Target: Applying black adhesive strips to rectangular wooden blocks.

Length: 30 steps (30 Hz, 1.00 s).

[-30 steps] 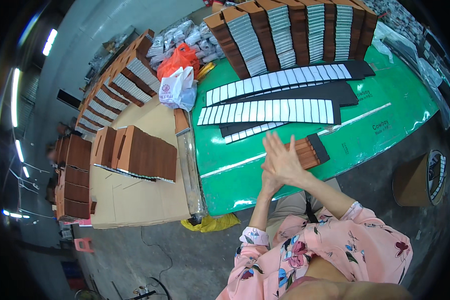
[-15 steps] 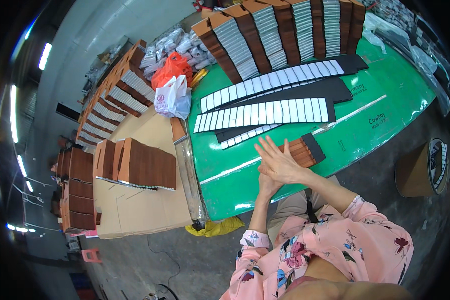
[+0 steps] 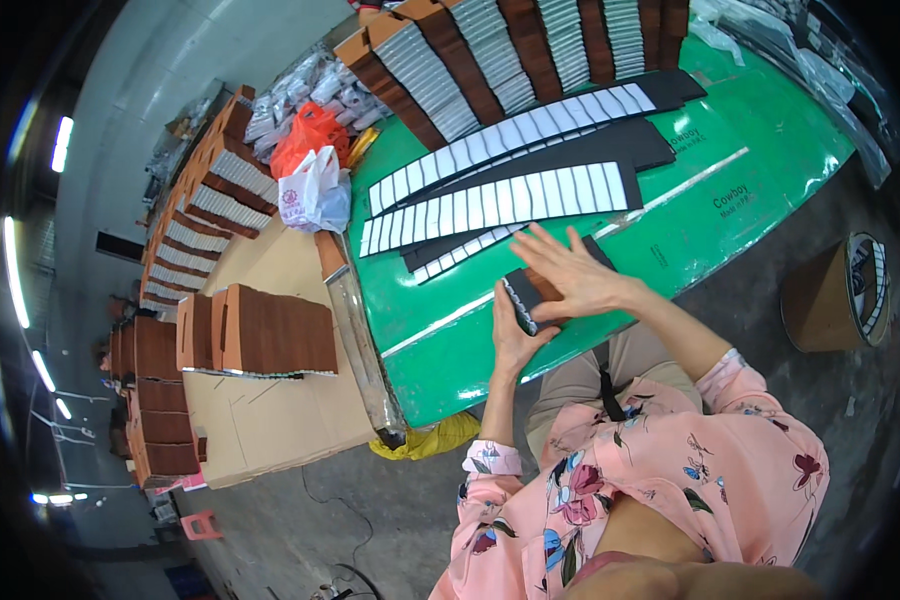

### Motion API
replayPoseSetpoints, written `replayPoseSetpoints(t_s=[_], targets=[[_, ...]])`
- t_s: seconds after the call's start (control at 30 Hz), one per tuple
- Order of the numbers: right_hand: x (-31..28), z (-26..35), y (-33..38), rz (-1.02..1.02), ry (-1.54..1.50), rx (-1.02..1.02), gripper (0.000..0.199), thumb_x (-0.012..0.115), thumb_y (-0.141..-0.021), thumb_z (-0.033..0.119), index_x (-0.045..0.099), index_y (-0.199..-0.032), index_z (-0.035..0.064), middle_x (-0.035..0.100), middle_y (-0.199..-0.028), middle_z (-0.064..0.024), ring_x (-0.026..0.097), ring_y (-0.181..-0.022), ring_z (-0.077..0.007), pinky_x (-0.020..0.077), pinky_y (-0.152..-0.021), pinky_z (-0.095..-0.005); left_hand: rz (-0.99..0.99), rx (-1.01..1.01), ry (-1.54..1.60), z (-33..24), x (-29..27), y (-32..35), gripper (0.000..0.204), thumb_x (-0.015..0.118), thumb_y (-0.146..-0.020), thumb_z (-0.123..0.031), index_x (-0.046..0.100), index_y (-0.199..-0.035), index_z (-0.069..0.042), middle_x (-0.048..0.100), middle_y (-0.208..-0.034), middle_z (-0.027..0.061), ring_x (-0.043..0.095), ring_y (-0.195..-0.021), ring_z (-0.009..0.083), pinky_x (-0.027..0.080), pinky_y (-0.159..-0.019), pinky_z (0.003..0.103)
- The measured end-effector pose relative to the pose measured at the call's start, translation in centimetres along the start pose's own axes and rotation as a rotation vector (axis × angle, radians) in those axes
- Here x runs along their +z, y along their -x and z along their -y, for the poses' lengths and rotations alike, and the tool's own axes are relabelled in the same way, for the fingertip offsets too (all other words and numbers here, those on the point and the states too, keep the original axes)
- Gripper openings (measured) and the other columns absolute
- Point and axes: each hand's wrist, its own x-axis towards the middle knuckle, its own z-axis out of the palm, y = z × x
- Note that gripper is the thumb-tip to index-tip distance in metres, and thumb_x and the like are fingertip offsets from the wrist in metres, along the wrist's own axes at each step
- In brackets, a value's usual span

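A small brown wood-grain piece [image 3: 543, 285] lies on the green table top near its front edge. Dark bands show at both of its ends, the left one [image 3: 519, 299] with a white wavy edge. At that left end is my left hand [image 3: 516, 340], fingers along the side and thumb at the near corner, gripping it. My right hand [image 3: 588, 282] lies over the middle and right of the piece with its fingers spread, hiding much of it. Just beyond lie several long black strips faced with white segments [image 3: 500, 205], overlapping one another.
Tall stacks of brown and silvery pieces [image 3: 520, 60] line the table's far edge. To the left, brown blocks [image 3: 280, 330] stand on a cardboard-covered surface [image 3: 290, 425]. White [image 3: 315, 190] and red [image 3: 310, 140] plastic bags sit between. A round brown bin [image 3: 825, 300] stands right.
My hands were overlapped at the piece's left end. Now they are apart, the left at that end and the right spread over the top. The whole view has shifted slightly.
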Motion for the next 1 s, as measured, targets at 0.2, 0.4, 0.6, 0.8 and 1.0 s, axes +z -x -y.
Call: replayPoseSetpoints(t_s=[0.2,0.4,0.6,0.8,1.0], targets=[[0.0,-3.4,2.8,0.286,0.261,0.002,0.114,0.077,-0.057,0.049,0.013,-0.144,0.0120,0.013,-0.148,-0.0201,0.010,-0.138,-0.0362,0.0075,-0.100,-0.0707,0.060,-0.013,0.021,0.0,-0.6,-0.5,0.127,0.089,-0.043,-0.023,0.011,-0.138,0.008,0.034,-0.131,0.0244,0.035,-0.122,0.0380,0.029,-0.104,0.041],[1.6,-5.0,1.9,0.099,0.337,-0.140,0.102,0.077,-0.056,0.025,0.022,-0.141,0.0132,0.033,-0.134,-0.0191,0.030,-0.129,-0.0332,0.0188,-0.095,-0.0713,0.026,-0.041,0.036,-0.6,-0.5,-0.8,0.121,0.088,-0.040,-0.023,0.020,-0.136,0.003,0.035,-0.130,0.0222,0.034,-0.121,0.0373,0.030,-0.103,0.043],[0.5,-3.3,4.1,-0.091,0.230,-0.193,0.098,0.077,-0.051,0.021,0.030,-0.137,0.0131,0.043,-0.123,-0.0147,0.042,-0.117,-0.0306,0.0254,-0.094,-0.0638,0.019,0.052,-0.112,-4.5,-3.0,-0.2,0.120,0.088,-0.042,-0.028,0.021,-0.136,0.003,0.033,-0.130,0.0228,0.032,-0.122,0.0378,0.029,-0.103,0.044],[0.8,-0.7,6.7,-0.355,-0.078,-0.223,0.103,0.080,-0.046,0.023,0.032,-0.136,0.0119,0.043,-0.126,-0.0153,0.042,-0.116,-0.0317,0.0304,-0.098,-0.0468,0.091,0.291,-0.176,-8.5,-8.2,-0.1,0.136,0.085,-0.041,-0.052,0.010,-0.141,0.001,0.024,-0.140,0.0235,0.024,-0.129,0.0366,0.021,-0.106,0.045],[1.8,0.3,6.5,-0.185,-1.065,0.164,0.120,0.086,-0.046,0.025,0.017,-0.142,0.0086,0.031,-0.140,-0.0136,0.039,-0.121,-0.0244,0.0310,-0.100,-0.0347,-0.090,-0.235,0.684,-8.2,-6.0,3.6,0.142,0.080,-0.047,-0.061,-0.010,-0.144,-0.009,0.012,-0.146,0.0243,0.014,-0.136,0.0350,0.012,-0.109,0.045]])
